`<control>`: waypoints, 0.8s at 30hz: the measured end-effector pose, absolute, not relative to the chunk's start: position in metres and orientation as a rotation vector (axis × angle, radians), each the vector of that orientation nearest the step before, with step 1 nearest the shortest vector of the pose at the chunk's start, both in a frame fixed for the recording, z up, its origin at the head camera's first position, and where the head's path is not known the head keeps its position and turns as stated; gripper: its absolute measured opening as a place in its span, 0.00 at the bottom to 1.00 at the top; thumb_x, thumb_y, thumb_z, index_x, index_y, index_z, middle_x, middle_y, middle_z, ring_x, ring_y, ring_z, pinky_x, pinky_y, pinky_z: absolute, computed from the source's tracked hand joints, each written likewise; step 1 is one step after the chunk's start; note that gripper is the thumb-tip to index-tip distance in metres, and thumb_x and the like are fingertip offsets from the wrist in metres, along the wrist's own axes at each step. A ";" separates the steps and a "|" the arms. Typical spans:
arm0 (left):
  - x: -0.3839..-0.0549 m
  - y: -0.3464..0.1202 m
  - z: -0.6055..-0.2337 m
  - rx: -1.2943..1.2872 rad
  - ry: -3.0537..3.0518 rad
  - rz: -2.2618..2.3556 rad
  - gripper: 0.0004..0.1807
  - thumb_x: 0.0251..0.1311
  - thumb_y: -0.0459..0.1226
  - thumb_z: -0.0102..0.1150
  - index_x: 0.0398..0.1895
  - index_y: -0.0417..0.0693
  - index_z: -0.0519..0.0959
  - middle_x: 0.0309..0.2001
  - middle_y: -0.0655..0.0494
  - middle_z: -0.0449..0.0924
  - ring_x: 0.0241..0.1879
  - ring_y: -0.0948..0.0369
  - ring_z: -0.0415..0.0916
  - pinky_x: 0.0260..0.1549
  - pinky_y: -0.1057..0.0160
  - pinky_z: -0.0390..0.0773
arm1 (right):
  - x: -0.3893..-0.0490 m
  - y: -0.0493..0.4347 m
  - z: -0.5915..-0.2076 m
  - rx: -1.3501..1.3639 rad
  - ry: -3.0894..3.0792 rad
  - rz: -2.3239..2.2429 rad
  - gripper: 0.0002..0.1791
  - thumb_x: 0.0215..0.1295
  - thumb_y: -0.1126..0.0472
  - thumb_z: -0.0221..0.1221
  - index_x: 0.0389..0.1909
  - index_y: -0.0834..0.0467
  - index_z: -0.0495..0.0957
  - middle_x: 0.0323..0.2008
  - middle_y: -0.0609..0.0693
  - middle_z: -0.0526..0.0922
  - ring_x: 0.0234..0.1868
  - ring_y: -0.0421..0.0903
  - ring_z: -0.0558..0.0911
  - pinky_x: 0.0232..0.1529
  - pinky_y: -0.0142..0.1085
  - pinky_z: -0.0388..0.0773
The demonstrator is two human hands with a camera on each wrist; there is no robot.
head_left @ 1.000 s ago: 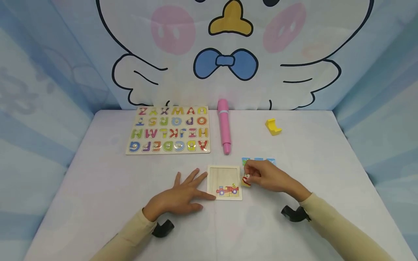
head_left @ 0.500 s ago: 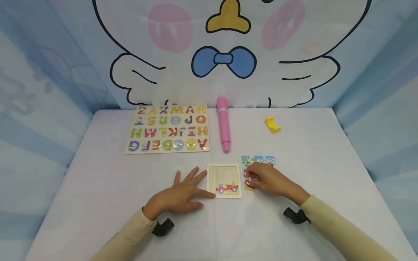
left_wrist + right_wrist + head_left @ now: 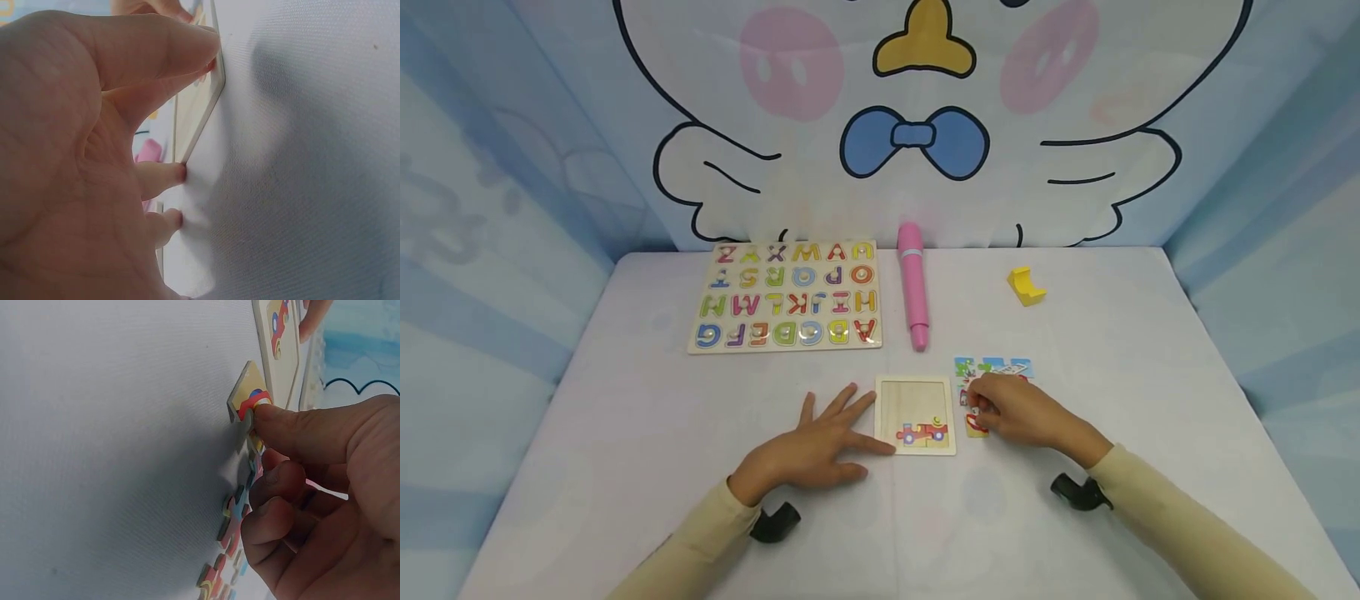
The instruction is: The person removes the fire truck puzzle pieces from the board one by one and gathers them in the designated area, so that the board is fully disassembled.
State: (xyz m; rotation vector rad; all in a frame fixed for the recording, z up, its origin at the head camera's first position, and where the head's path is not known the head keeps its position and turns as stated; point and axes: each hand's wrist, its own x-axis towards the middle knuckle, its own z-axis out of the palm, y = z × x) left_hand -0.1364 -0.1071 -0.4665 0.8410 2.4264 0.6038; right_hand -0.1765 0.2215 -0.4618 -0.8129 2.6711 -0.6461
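Note:
A small wooden puzzle tray (image 3: 913,400) lies at the middle of the table. Joined jigsaw pieces (image 3: 923,435) with a red vehicle picture sit along its bottom edge. My left hand (image 3: 808,454) rests spread on the table, with fingertips against the tray's left side. To the tray's right, my right hand (image 3: 1026,412) pinches a yellow and red jigsaw piece (image 3: 249,387), partly covered by the thumb. The piece is close to the tabletop; the right wrist view does not settle whether it touches. Loose jigsaw pieces (image 3: 994,365) lie beyond and beneath the right hand, some hidden by it.
An alphabet board (image 3: 785,300) stands out at the back left. A pink pen-shaped thing (image 3: 914,287) lies right of it. A small yellow block (image 3: 1026,287) is at the back right. Behind the table hangs a printed cloth (image 3: 917,200).
My right hand has moved slightly right, away from the tray's edge, with the jigsaw piece, then stayed nearly still. The left hand has kept its place.

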 end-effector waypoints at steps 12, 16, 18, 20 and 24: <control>-0.136 -0.107 -0.467 0.846 2.425 0.612 0.21 0.66 0.43 0.66 0.63 0.69 0.82 0.82 0.49 0.46 0.81 0.44 0.31 0.65 0.22 0.30 | -0.173 0.217 -0.466 -0.780 2.680 -0.664 0.07 0.63 0.70 0.65 0.36 0.56 0.78 0.28 0.42 0.72 0.33 0.40 0.72 0.34 0.33 0.71; -0.136 -0.108 -0.467 0.848 2.423 0.615 0.22 0.66 0.43 0.66 0.63 0.69 0.82 0.82 0.49 0.46 0.81 0.44 0.31 0.65 0.22 0.30 | -0.173 0.217 -0.464 -0.784 2.680 -0.633 0.07 0.64 0.70 0.65 0.38 0.57 0.79 0.29 0.42 0.73 0.34 0.41 0.72 0.35 0.34 0.71; -0.136 -0.108 -0.467 0.849 2.422 0.617 0.22 0.66 0.43 0.66 0.63 0.69 0.82 0.82 0.49 0.46 0.81 0.44 0.31 0.65 0.22 0.29 | -0.174 0.217 -0.463 -0.785 2.679 -0.619 0.07 0.64 0.70 0.65 0.38 0.57 0.79 0.30 0.42 0.73 0.34 0.41 0.72 0.35 0.34 0.71; -0.137 -0.108 -0.467 0.852 2.422 0.620 0.22 0.66 0.43 0.66 0.63 0.69 0.82 0.82 0.50 0.46 0.81 0.44 0.31 0.65 0.22 0.29 | -0.174 0.217 -0.462 -0.789 2.677 -0.610 0.07 0.64 0.70 0.65 0.38 0.57 0.79 0.30 0.42 0.73 0.34 0.41 0.72 0.35 0.34 0.71; -0.137 -0.108 -0.468 0.855 2.421 0.621 0.22 0.66 0.43 0.66 0.63 0.69 0.82 0.82 0.50 0.46 0.81 0.44 0.31 0.65 0.22 0.29 | -0.174 0.217 -0.462 -0.792 2.681 -0.596 0.07 0.64 0.70 0.65 0.39 0.57 0.79 0.30 0.42 0.74 0.34 0.41 0.72 0.36 0.35 0.72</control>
